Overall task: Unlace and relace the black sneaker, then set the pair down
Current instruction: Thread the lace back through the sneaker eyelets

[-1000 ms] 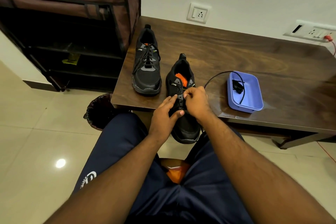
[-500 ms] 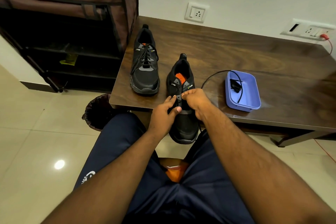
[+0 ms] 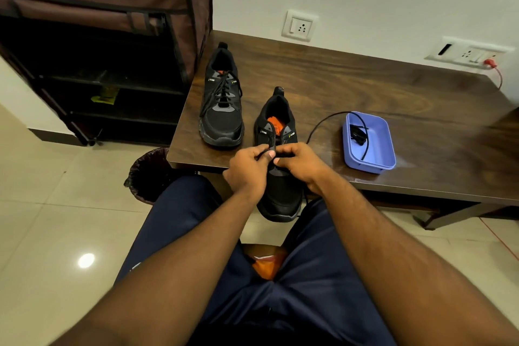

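Both hands pinch at the eyelets of one black sneaker (image 3: 278, 177): the left hand (image 3: 248, 170) has thumb and fingers curled on what looks like lace at the shoe's left side, and the right hand (image 3: 302, 164) has its fingers curled at the right side, though what it holds is hidden. This sneaker overhangs the near edge of the wooden table (image 3: 365, 87), toe out past the rim above the person's lap. A second sneaker (image 3: 222, 109), laced, stands alone near the table's left edge. One blue tray (image 3: 387, 143) sits to the right, a black lace (image 3: 323, 121) trailing out of it. Bare wood stretches behind and right. One dark bin (image 3: 146, 174) stands below the left corner.
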A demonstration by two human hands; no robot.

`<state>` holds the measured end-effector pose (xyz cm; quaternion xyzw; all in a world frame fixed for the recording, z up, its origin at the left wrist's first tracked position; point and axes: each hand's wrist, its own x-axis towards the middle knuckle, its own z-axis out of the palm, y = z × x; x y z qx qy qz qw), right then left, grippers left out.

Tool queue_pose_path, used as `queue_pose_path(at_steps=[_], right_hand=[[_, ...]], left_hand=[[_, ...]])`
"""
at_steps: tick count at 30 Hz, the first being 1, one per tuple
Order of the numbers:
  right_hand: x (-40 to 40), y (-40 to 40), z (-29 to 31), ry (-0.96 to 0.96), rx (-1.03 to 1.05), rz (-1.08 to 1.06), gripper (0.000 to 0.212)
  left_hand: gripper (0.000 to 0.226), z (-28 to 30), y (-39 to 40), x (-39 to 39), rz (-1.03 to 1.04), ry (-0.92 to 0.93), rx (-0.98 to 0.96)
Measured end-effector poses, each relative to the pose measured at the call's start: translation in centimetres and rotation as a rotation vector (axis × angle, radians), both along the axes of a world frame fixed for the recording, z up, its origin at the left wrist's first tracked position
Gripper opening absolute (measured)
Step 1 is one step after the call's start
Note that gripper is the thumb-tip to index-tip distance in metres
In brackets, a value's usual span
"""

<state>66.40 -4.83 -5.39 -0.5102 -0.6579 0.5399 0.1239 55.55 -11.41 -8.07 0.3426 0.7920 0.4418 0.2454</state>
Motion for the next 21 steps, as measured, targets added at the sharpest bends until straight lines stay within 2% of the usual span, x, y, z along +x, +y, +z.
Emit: queue_pose_path(at_steps=[1,3,5,6,9,10,11,12,13,15,17,19,21], right_hand=[[-0.1,0.1,-0.4,-0.061,0.079,0.035,0.024],[0.4,1.3,-2.4,-0.162,0.174,0.089,0.022],[0.7,1.3,-1.8,-0.292,0.277,0.096,0.046],[0.9,0.8,-0.5,-0.378,0.316,0.116,0.051],[1.8,0.1,0.6,-0.561,0.456,0.162,0.047],[2.0,-0.2,0.9,-0.609,0.508,0.190,0.048],[2.0,-0.3,0.9,-0.641,0.556,0.213,0.049],[2.1,-0.4,0.7,-0.662,0.581,0.234,0.050],[2.0,-0.5,0.6,-0.663,0.596,0.240,0.050],[2.0,-0.4,0.2,-0.642,0.606,0.233,0.050],[2.1,-0.5,0.3,-0.629,0.627,0.224,0.050],[2.1,-0.5,0.0,-0.625,0.632,0.224,0.051],[2.2,-0.5,0.1,-0.636,0.633,0.221,0.052]], left_hand=[[0.022,0.2,0.1,0.1,0.019,0.067,-0.021],[0.011,0.2,0.6,0.3,0.025,0.093,0.067],[0.007,0.5,0.7,0.3,0.065,-0.074,0.245],[0.010,0.8,0.7,0.1,0.140,-0.241,0.343],[0.026,3.3,0.5,-3.3,0.437,-0.994,0.637],[0.031,4.2,0.1,-4.9,0.495,-1.149,0.704],[0.031,5.4,-0.5,-6.3,0.520,-1.188,0.738],[0.029,6.3,-1.0,-7.4,0.511,-1.093,0.729],[0.027,6.9,-1.3,-7.9,0.456,-0.903,0.665],[0.026,6.9,-1.3,-7.1,0.218,-0.439,0.410],[0.025,5.2,-0.8,-5.4,-0.105,-0.040,0.056],[0.026,3.5,-0.5,-3.9,-0.332,0.162,-0.253],[0.020,2.6,-0.1,-2.7,-0.420,0.210,-0.312]])
